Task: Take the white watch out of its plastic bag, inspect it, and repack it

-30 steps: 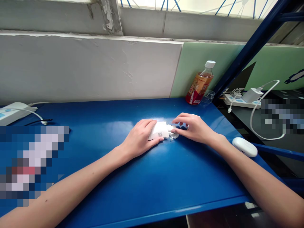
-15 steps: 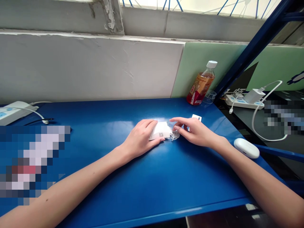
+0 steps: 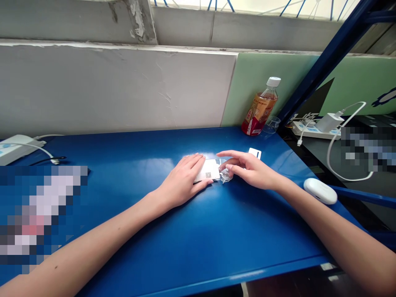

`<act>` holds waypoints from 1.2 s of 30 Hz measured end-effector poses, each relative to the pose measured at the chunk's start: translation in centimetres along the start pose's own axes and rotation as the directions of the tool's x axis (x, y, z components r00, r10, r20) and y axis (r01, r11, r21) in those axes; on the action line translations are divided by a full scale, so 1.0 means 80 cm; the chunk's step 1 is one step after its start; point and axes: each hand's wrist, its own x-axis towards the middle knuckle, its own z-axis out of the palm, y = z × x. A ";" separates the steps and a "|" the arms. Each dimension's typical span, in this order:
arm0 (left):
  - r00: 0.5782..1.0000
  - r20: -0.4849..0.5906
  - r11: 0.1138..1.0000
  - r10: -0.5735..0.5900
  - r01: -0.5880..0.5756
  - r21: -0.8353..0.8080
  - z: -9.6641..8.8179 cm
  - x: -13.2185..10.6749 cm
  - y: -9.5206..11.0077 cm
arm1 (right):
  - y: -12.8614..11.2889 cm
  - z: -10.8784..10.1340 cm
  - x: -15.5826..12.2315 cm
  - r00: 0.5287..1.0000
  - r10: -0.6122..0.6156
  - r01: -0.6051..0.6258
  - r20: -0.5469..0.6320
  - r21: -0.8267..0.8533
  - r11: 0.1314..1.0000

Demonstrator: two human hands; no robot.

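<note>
My left hand (image 3: 182,181) lies flat on the blue table (image 3: 185,247) and pins a small white card with a printed code (image 3: 209,170) under its fingers. My right hand (image 3: 247,169) is just right of the card, its fingertips pinching a small crumpled clear plastic piece (image 3: 225,178) at the card's right edge. A small white tag (image 3: 255,153) lies on the table just behind my right hand.
A tea bottle with a white cap (image 3: 260,109) and a clear cup (image 3: 272,123) stand at the back right corner. A white oval case (image 3: 320,191) sits near the right edge. A power strip with charger and cable (image 3: 321,126) lies beyond; a white device (image 3: 14,148) sits far left.
My right hand has shifted slightly left and lifted off the white tag, which now lies uncovered behind it. My left hand stays on the card.
</note>
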 end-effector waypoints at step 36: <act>0.994 0.104 0.998 0.017 -0.023 0.059 0.000 0.001 0.001 | -0.010 0.000 -0.005 0.992 -0.128 0.121 -0.013 -0.246 0.962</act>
